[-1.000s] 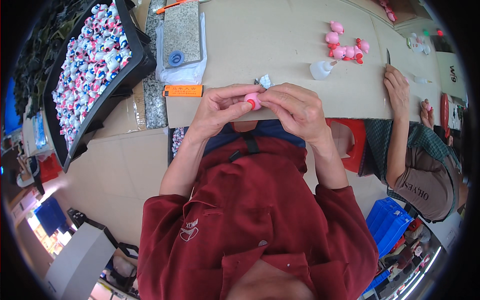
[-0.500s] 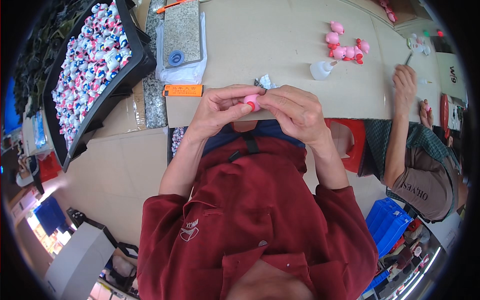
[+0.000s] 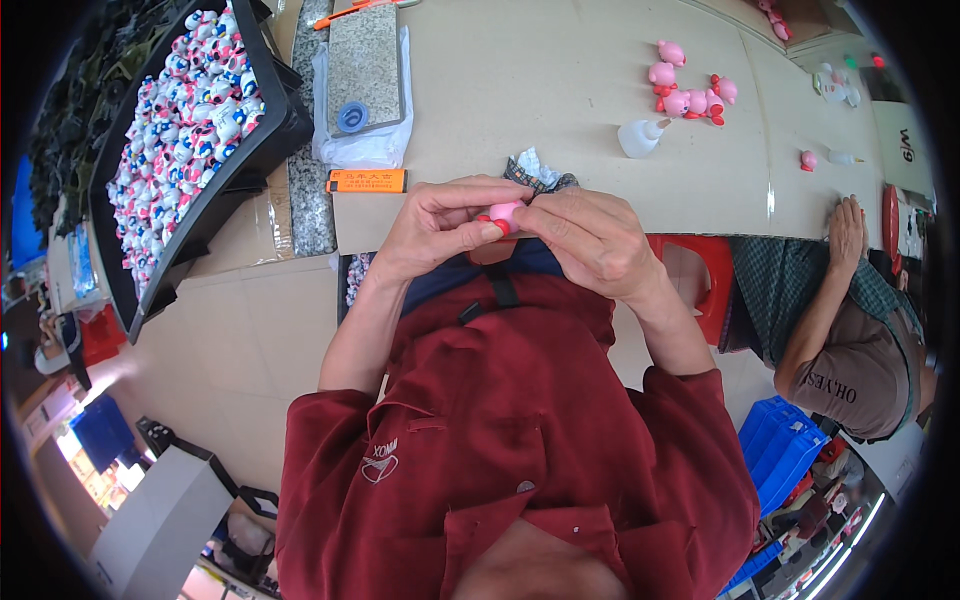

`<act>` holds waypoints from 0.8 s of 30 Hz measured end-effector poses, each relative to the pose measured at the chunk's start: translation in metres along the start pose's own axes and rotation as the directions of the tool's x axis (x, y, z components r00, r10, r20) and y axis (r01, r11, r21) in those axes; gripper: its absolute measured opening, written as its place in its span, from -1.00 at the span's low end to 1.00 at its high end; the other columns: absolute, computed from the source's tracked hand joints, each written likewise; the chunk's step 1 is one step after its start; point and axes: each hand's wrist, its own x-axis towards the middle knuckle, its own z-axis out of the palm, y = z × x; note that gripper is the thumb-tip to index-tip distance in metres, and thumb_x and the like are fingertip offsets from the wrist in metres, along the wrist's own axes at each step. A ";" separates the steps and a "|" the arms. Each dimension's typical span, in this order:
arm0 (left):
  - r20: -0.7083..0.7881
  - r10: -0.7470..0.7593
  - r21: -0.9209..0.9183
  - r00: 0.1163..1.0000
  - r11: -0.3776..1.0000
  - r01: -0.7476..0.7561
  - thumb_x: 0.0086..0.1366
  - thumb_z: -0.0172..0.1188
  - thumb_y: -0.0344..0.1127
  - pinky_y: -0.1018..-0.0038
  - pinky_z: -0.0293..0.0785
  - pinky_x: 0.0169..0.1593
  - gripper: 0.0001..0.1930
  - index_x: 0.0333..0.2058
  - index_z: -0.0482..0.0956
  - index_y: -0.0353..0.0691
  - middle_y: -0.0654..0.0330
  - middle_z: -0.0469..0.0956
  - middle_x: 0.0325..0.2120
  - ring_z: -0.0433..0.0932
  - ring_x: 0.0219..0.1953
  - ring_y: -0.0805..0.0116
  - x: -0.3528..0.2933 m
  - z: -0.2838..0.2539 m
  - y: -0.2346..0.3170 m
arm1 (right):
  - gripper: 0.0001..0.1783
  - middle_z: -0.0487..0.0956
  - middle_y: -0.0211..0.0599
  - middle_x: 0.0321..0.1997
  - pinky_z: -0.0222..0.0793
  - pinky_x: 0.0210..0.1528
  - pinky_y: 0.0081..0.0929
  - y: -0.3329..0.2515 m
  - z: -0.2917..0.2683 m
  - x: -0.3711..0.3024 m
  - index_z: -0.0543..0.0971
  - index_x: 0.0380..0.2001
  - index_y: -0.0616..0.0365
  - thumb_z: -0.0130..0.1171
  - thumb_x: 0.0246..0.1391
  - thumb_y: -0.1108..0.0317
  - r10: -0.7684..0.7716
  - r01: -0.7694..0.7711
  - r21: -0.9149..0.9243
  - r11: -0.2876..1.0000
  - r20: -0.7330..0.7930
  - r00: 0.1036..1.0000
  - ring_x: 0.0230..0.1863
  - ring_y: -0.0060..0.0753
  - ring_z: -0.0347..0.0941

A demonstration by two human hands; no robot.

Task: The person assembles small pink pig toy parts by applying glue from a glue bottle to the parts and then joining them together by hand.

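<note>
both hands (image 3: 520,235) pinch a pink toy (image 3: 503,212) beside a toy-filled black tray (image 3: 262,135)

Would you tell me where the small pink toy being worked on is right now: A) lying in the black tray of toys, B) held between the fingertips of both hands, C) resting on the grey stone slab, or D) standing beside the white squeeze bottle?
B: the small pink toy is pinched between the left hand and the right hand, just in front of the table edge.

Co-worker's hand (image 3: 848,222) pulled back from far table area to near edge.
</note>
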 end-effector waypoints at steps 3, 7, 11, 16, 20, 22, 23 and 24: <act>-0.007 -0.013 -0.003 1.000 1.000 0.013 0.13 0.12 -0.57 0.58 0.39 -0.10 -0.65 -0.06 0.46 -0.38 0.11 0.46 -0.12 0.45 -0.14 0.44 0.000 0.000 0.000 | -0.70 0.52 -0.22 -0.46 0.38 -0.55 -0.49 -0.001 0.000 -0.001 0.55 -0.38 0.30 0.22 -0.35 0.65 0.012 -0.012 -0.001 1.000 -0.002 1.000 -0.51 -0.31 0.47; -0.010 -0.030 -0.011 0.999 0.999 0.030 0.13 0.12 -0.58 0.58 0.39 -0.10 -0.66 -0.07 0.46 -0.37 0.12 0.46 -0.13 0.46 -0.14 0.45 -0.001 0.000 0.000 | -0.69 0.52 -0.23 -0.46 0.38 -0.54 -0.48 -0.001 0.001 -0.001 0.55 -0.37 0.29 0.22 -0.35 0.65 0.025 -0.025 0.006 1.000 -0.004 1.000 -0.51 -0.31 0.46; -0.018 -0.021 -0.008 1.000 1.000 0.021 0.13 0.12 -0.58 0.58 0.39 -0.09 -0.66 -0.07 0.46 -0.37 0.12 0.46 -0.13 0.46 -0.13 0.45 0.000 0.001 0.000 | -0.69 0.52 -0.23 -0.45 0.38 -0.54 -0.48 0.001 0.002 -0.002 0.55 -0.37 0.29 0.22 -0.35 0.65 0.023 -0.023 0.005 1.000 -0.006 1.000 -0.51 -0.31 0.46; -0.019 -0.020 -0.010 1.000 1.000 0.020 0.13 0.11 -0.58 0.56 0.39 -0.07 -0.66 -0.07 0.46 -0.37 0.11 0.46 -0.12 0.46 -0.12 0.44 0.001 0.000 0.000 | -0.71 0.52 -0.28 -0.43 0.43 -0.43 -0.48 0.000 0.000 -0.002 0.52 -0.39 0.27 0.18 -0.35 0.59 0.046 -0.046 -0.023 0.999 0.021 0.999 -0.43 -0.34 0.49; -0.020 -0.019 -0.016 1.000 1.000 0.018 0.13 0.12 -0.58 0.55 0.39 -0.05 -0.66 -0.07 0.46 -0.37 0.11 0.46 -0.12 0.46 -0.11 0.44 0.001 0.000 -0.001 | -0.71 0.52 -0.27 -0.42 0.43 -0.42 -0.48 0.001 0.001 -0.003 0.53 -0.38 0.27 0.17 -0.35 0.60 0.046 -0.046 -0.018 0.999 0.017 0.999 -0.43 -0.34 0.49; -0.022 -0.018 -0.018 1.000 1.000 0.018 0.13 0.11 -0.59 0.55 0.38 -0.04 -0.66 -0.07 0.46 -0.37 0.11 0.46 -0.12 0.45 -0.10 0.43 0.001 0.000 -0.001 | -0.71 0.52 -0.27 -0.42 0.43 -0.42 -0.48 0.001 0.001 -0.003 0.53 -0.38 0.27 0.17 -0.34 0.60 0.049 -0.048 -0.018 0.999 0.020 0.999 -0.43 -0.34 0.49; -0.023 -0.018 -0.018 1.000 1.000 0.018 0.13 0.11 -0.59 0.55 0.38 -0.04 -0.66 -0.07 0.46 -0.37 0.11 0.46 -0.12 0.45 -0.10 0.43 0.001 0.000 -0.001 | -0.71 0.52 -0.27 -0.42 0.43 -0.42 -0.48 0.001 0.001 -0.003 0.53 -0.38 0.27 0.17 -0.34 0.60 0.051 -0.051 -0.018 0.999 0.022 0.998 -0.43 -0.34 0.49; -0.023 -0.014 -0.017 1.000 1.000 0.014 0.13 0.11 -0.59 0.55 0.38 -0.03 -0.66 -0.07 0.46 -0.37 0.10 0.46 -0.12 0.45 -0.10 0.43 0.001 0.000 -0.001 | -0.71 0.52 -0.27 -0.42 0.43 -0.42 -0.48 0.001 0.001 -0.003 0.53 -0.38 0.27 0.17 -0.34 0.60 0.051 -0.051 -0.018 0.999 0.022 0.998 -0.43 -0.34 0.49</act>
